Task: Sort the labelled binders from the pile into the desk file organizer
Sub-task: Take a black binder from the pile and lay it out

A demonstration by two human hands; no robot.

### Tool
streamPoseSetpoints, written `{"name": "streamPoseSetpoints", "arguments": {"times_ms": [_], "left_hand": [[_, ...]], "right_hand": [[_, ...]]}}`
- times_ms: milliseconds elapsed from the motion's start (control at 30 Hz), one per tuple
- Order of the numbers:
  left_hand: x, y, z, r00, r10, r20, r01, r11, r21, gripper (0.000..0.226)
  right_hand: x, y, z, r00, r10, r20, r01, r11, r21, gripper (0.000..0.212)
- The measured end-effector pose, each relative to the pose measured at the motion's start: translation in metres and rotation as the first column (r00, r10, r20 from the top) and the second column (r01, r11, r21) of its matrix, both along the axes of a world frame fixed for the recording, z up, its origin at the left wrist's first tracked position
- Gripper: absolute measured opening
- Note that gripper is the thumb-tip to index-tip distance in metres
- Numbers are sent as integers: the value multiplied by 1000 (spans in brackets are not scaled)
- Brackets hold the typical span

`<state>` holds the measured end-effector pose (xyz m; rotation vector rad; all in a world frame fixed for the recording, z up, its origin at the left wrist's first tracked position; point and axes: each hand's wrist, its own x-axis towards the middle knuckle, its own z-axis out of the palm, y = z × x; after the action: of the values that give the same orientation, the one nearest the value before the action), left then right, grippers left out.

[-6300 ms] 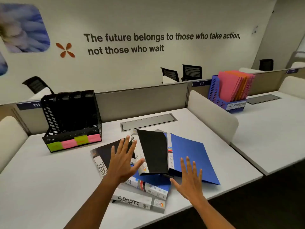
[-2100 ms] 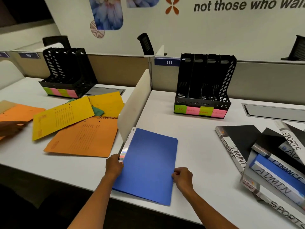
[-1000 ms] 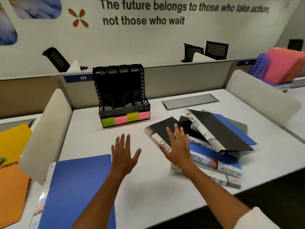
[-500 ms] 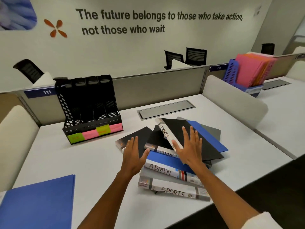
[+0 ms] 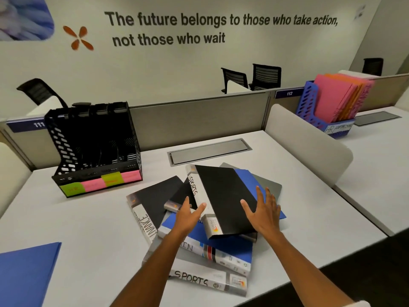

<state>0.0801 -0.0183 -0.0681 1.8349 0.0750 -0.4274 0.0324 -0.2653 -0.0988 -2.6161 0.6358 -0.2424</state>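
Black SPORTS binder tops the pile on the bench; my left hand and right hand flank it, fingers spread, gripping nothing. Far left, the black file organizer looks empty: I judge sorting barely begun.

The white desk carries a black file organizer, a binder pile and a blue folder.
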Motion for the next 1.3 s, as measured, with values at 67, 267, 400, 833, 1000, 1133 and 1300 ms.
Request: {"name": "streamPoseSetpoints", "arguments": {"times_ms": [67, 267, 400, 833, 1000, 1133, 1300], "left_hand": [[-1, -12, -2, 999, 21, -30, -21, 1000, 11, 84], [-6, -34, -10, 984, 168, -60, -167, 986, 27, 46], [-4, -39, -10, 964, 226, -139, -231, 973, -20, 34], [-9, -29, -2, 932, 256, -258, -303, 939, -163, 27], [-15, -1, 10, 946, 232, -228, -288, 922, -260, 26], [-21, 34, 21, 964, 219, -154, -256, 921, -294, 33], [-33, 95, 33, 959, 269, -87, -283, 918, -278, 33]], "right_hand": [[-1, -11, -6, 1000, 8, -30, -7, 1000, 20, 82], [-8, -28, -21, 997, 47, -64, -39, 990, 133, 83], [-18, -26, -26, 997, 54, -55, -41, 976, 215, 78], [-24, -13, -12, 995, -81, 53, 50, 900, 432, 51], [-23, 7, -1, 986, -126, 111, 55, 865, 499, 48], [-18, 34, 15, 984, -103, 146, 15, 863, 505, 46], [-19, 91, 30, 975, -80, 206, -47, 835, 549, 42]]}}
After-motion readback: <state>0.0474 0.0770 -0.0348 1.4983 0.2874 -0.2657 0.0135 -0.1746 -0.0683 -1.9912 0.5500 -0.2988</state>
